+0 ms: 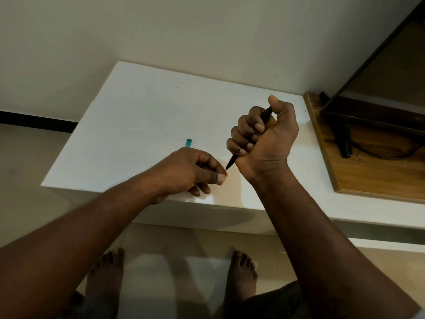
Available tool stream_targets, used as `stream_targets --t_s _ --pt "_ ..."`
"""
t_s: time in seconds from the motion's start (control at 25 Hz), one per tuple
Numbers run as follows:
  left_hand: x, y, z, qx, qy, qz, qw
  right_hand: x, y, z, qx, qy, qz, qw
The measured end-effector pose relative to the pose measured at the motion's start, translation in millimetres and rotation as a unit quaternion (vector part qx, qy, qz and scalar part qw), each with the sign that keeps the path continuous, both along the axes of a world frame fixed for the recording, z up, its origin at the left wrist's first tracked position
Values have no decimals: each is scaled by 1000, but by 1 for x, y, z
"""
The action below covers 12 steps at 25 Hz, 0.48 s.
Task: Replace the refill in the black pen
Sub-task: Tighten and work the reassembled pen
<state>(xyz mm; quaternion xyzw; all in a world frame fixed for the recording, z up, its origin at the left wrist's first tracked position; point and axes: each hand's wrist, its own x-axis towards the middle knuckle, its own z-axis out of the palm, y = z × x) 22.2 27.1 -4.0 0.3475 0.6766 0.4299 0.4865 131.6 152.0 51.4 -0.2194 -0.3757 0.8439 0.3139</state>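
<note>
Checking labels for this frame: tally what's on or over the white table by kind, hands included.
Slim black plastic pen: 1, gripped in the right hand, with the left hand pinching at its tip
Small teal object on the white table, partly hidden behind the left hand: 1
Hands: 2
Total: 4

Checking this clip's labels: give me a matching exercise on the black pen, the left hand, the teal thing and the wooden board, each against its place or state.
Things:
1. black pen
2. left hand
3. teal thing
4. wooden board

Places or states:
A. lies on the white table, partly behind the left hand
B. gripped in the fist of the right hand
C. at the right, under a black stand
D. pinches at the pen's tip

Pairs: 1-B, 2-D, 3-A, 4-C
</note>
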Motion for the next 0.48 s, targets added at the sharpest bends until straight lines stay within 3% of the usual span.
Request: stream_targets --t_s 0.48 --pt "0 0 0 0 8 -2 1000 0 0 -1 -7 0 1 1000"
